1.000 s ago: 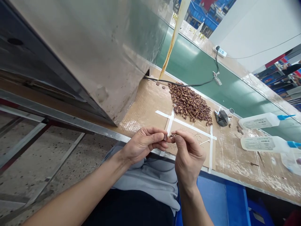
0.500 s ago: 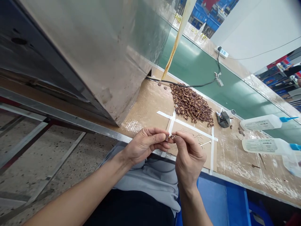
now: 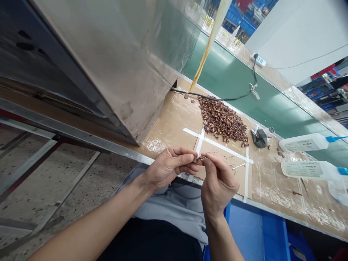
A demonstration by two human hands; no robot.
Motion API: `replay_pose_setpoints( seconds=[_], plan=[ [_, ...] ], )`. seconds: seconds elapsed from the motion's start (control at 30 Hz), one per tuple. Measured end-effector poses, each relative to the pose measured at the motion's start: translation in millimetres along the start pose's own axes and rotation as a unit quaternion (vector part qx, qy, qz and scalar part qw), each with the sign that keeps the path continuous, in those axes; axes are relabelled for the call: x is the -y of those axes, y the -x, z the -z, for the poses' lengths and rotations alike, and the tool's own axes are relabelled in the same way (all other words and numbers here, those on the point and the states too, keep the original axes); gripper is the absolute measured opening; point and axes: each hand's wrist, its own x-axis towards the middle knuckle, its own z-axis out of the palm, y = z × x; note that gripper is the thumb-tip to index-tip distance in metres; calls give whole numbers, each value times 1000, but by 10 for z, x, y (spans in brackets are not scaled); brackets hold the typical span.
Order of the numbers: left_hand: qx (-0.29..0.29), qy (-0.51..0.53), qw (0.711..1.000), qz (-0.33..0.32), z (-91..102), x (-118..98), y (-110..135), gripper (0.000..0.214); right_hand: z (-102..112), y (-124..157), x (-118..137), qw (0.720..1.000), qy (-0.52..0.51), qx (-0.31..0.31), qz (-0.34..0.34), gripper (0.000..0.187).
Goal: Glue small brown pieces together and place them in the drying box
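Note:
Close together over the front edge of the bench, both hands pinch with thumb and fingers. My left hand grips a small brown piece, mostly covered by the fingertips. From it toward my right hand runs a thin, dark, shiny bit, whose end is in the right fingertips. Whether these are one part or two I cannot tell. Beneath the hands lies a cardboard sheet edged with white tape. A white stick and thin light bits rest on it. Beyond is a heap of small brown-and-gold pieces.
A large metal housing stands at the left. Two plastic bottles lie at the right, near a dark wrapped object. A black cable crosses behind the heap. Below the bench is a blue bin.
The view has shifted slightly, so the bench appears a little farther right. Both hands keep their pinch, and the right fingers have changed angle only slightly.

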Motion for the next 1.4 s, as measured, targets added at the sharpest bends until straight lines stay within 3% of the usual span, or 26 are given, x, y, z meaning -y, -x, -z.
replay_pose_setpoints(
  seconds=[0.4,0.67,0.9,1.4],
  plan=[
    [8,12,1000,0,-4,-14,-5,24,-40,32,-32,999,-25,-14,-17,7],
    [1,9,1000,1,-10,-20,-5,27,-43,3,-22,1000,3,-13,12,5],
    [-13,10,1000,-6,-31,-2,-16,29,-78,24,-67,995,32,-39,85,10],
    [-19,-4,1000,4,-65,-14,-28,33,21,-14,-85,993,53,-4,108,13]
  ],
)
